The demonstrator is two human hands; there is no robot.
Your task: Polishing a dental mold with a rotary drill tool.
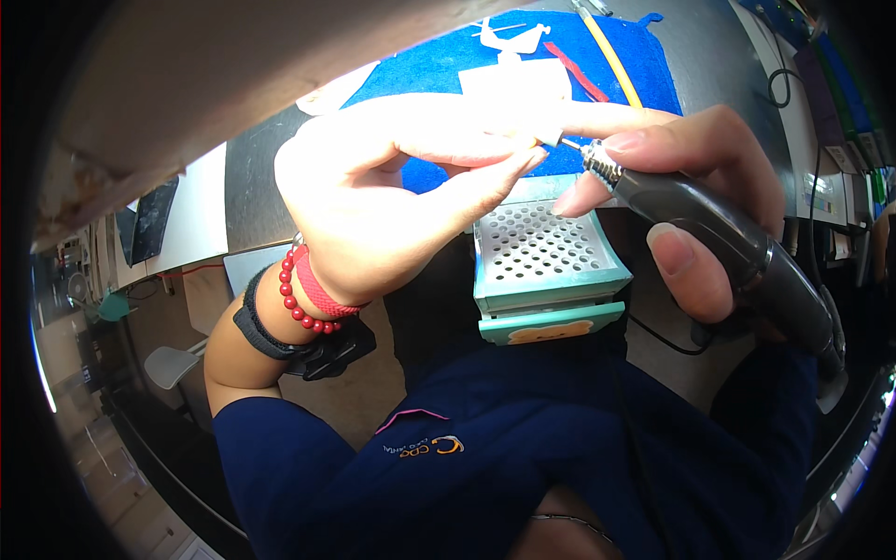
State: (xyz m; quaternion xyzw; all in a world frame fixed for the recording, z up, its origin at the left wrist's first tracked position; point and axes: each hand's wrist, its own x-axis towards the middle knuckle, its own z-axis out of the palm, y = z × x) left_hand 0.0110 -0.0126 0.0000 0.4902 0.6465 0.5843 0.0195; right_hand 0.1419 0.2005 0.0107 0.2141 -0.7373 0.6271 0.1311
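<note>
My left hand (373,196) is closed in a pinch, thumb against index finger, on a small pale piece (548,136). Strong light washes out most of that hand, so the piece's shape is hard to make out. My right hand (719,177) is wrapped round a dark grey rotary handpiece (723,229), which points up and to the left. Its thin metal bur (570,143) reaches the small piece at my left fingertips; whether they touch I cannot tell. Below both hands sits a pale green box with a perforated top (541,245) and a drawer-like front (551,324).
A blue towel (644,56) covers part of the dark bench (705,65). On it lie a white frame-like device (511,39), a red strip (579,73) and a yellow stick (609,51). A large pale shape (215,84) hangs across the upper left. A cable (667,343) runs below the handpiece.
</note>
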